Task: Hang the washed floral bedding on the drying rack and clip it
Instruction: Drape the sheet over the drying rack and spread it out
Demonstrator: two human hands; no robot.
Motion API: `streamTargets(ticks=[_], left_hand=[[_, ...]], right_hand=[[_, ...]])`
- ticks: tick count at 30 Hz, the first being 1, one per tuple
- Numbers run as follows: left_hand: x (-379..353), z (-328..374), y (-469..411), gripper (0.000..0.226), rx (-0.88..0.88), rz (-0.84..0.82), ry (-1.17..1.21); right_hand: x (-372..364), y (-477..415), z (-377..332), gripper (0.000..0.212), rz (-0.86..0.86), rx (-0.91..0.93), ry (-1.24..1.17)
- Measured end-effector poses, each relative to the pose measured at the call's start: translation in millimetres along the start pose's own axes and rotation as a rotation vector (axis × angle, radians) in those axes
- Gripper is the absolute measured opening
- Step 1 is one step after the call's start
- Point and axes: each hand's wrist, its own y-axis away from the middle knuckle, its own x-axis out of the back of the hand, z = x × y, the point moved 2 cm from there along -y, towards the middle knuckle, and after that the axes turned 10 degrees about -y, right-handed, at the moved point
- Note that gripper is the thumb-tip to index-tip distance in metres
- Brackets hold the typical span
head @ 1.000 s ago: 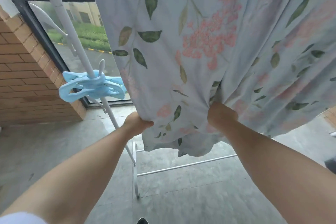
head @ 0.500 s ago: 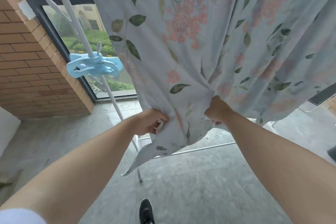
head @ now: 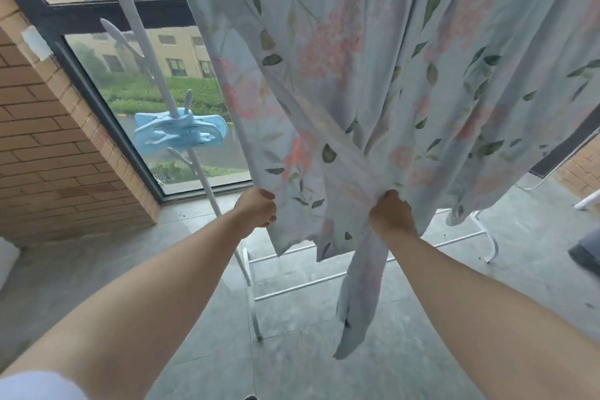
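**A:** From the head view, what is held by the left grip (head: 256,211)?

**B:** The left edge of the floral bedding (head: 357,58) is pinched by it, with the fingers curled round the hem.

**A:** And the right grip (head: 391,216)?

**B:** It is clenched round a gathered bunch of the same cloth. It is held about level with the left grip and is parted from it by a slack span of fabric. A narrow tail of bedding is left hanging below the right grip, towards the floor (head: 162,269).

**A:** Where is the bedding placed?

**B:** It is draped down from above both grips and spread wide to the right of them. Its folds are drawn together at the right grip. The bar over which it is hung is not shown.

**A:** Can the drying rack (head: 163,84) be made out?

**B:** A slanted white upright is seen passing just left of the left grip, and thin white lower rails are seen below and beyond both grips. Blue clips (head: 178,133) are clamped in a cluster on that upright, above and to the left of the left grip and apart from the cloth.

**A:** What else is shown?

**B:** A window (head: 194,81) is seen beyond the clips, and a brick wall (head: 48,140) is set well to the left of the left grip. A white sleeve (head: 35,386) is glimpsed at the near end of the left arm.
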Motion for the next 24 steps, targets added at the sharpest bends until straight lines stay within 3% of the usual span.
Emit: streamTargets(ticks=[2, 4, 10, 12, 15, 17, 21, 23, 24], left_hand=[[14, -15, -10, 0.015, 0.029, 0.039, 0.001], [28, -24, -26, 0.027, 0.025, 0.062, 0.017], [47, -10, -71, 0.036, -0.044, 0.018, 0.147], [48, -5, -88, 0.026, -0.061, -0.009, 0.206], [50, 1, -123, 0.062, -0.03, 0.003, 0.232], [51, 5, -146, 0.075, -0.012, 0.032, 0.276], [48, -3, -211, 0.107, -0.081, 0.102, 0.285], [45, -4, -232, 0.11, -0.124, 0.115, 0.252], [48, 4, -220, 0.099, -0.149, 0.105, 0.252]], right_hand=[[6, 3, -1, 0.029, 0.111, -0.061, -0.045], [1, 8, -5, 0.032, 0.134, -0.1, -0.051], [-18, 38, -5, 0.031, 0.143, -0.088, 0.049], [-22, 47, -1, 0.04, 0.137, -0.083, 0.116], [-28, 53, -1, 0.033, 0.144, -0.105, 0.174], [-27, 54, -3, 0.02, 0.178, -0.123, 0.126], [-19, 54, -2, 0.015, 0.317, -0.079, 0.001], [-17, 55, -1, 0.016, 0.348, -0.074, -0.1], [-17, 56, -1, 0.022, 0.343, -0.063, -0.131]])
